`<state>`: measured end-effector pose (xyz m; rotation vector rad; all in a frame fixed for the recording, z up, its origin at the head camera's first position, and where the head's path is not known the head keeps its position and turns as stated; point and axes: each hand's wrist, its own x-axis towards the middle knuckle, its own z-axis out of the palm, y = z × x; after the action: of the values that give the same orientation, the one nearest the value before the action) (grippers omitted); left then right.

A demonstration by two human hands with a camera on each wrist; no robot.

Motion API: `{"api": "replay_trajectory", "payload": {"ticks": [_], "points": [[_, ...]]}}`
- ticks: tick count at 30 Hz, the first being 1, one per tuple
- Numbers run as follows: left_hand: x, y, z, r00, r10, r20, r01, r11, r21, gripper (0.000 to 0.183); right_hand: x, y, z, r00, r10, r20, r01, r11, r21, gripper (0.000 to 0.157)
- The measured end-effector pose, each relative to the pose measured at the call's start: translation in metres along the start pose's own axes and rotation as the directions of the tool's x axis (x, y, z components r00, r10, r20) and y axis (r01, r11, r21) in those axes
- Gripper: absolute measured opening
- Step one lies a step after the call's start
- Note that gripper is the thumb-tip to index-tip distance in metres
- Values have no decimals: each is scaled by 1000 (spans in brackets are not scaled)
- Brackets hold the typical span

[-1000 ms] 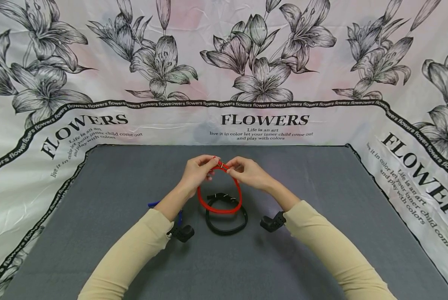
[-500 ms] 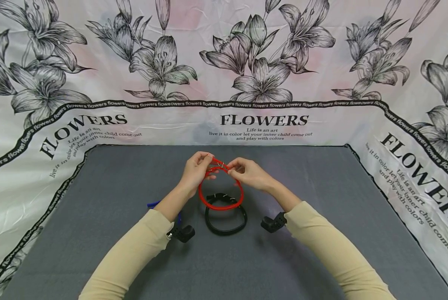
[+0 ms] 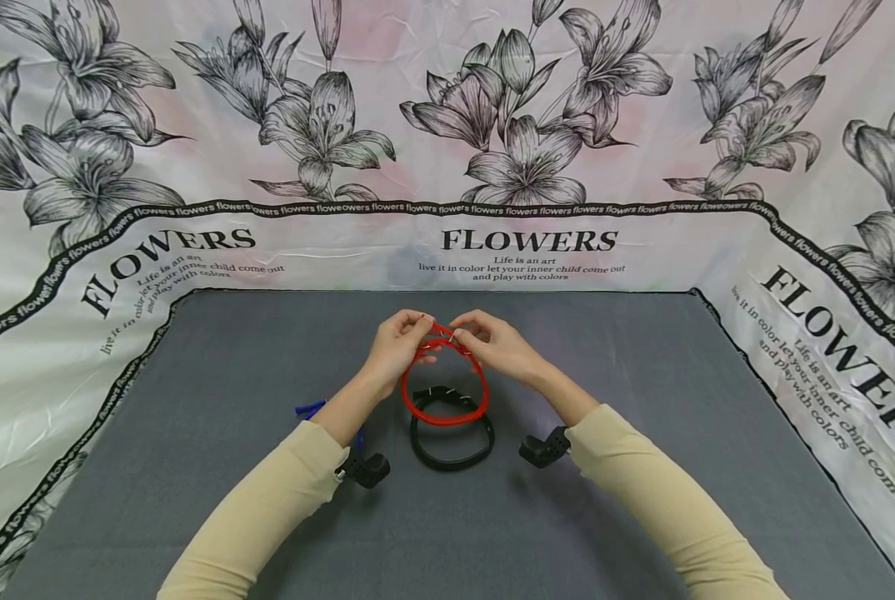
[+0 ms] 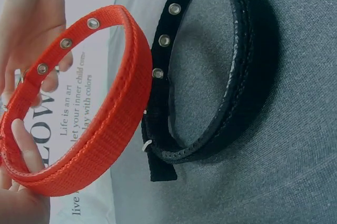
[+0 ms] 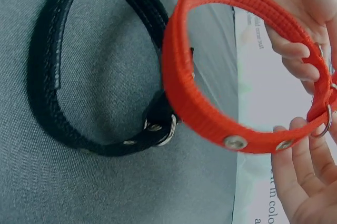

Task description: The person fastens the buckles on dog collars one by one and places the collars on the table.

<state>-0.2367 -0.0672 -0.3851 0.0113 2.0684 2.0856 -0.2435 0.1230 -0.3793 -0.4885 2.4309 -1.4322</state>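
A red pet collar point(image 3: 447, 420), looped and raised off the table, is between both hands. My left hand point(image 3: 392, 352) pinches its strap at the upper left. Opposite, the thumb and fingers of my right hand point(image 3: 497, 345) grip the strap by the metal buckle and ring point(image 5: 327, 120). Metal eyelets point(image 4: 66, 43) line part of the red strap. Below, a black pet collar point(image 3: 453, 463) lies looped on the table, its buckle point(image 5: 167, 130) fastened and eyelets along the strap. The red loop overlaps it in the head view.
A blue piece point(image 3: 311, 409) lies left of the black collar, mostly hidden by the left forearm. Grey cloth point(image 3: 605, 358) covers the table. White flower-printed fabric point(image 3: 530, 258) rises along the back and sides. Each wrist carries a black camera mount point(image 3: 543, 447).
The strap end stretched out leftward half a second ago; now the left hand is slightly lower and closer to the right hand. The red loop has shifted a little right.
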Motion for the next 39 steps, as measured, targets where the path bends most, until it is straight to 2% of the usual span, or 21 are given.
{"api": "replay_trajectory", "payload": {"ticks": [8,17,26,34,39], "points": [[0,-2,1,1000,6,-1,-6,1000,2,28,1,0,2,1000,17,-4,-17,1000,-9,25],[1,-2,2,1000,-18,-14,18,1000,-26,26,0,-1,3,1000,15,18,-16,999,37,26],[-1,-1,0,999,-20,36,19,999,33,24,2,1,2,999,25,23,-26,1000,17,28],[1,0,-1,1000,10,1,-10,1000,-4,25,-13,-26,1,999,15,33,-16,1000,1,21],[1,-1,-1,1000,8,-16,-8,1000,-8,24,-15,-28,1,999,6,42,-7,1000,14,21]]}}
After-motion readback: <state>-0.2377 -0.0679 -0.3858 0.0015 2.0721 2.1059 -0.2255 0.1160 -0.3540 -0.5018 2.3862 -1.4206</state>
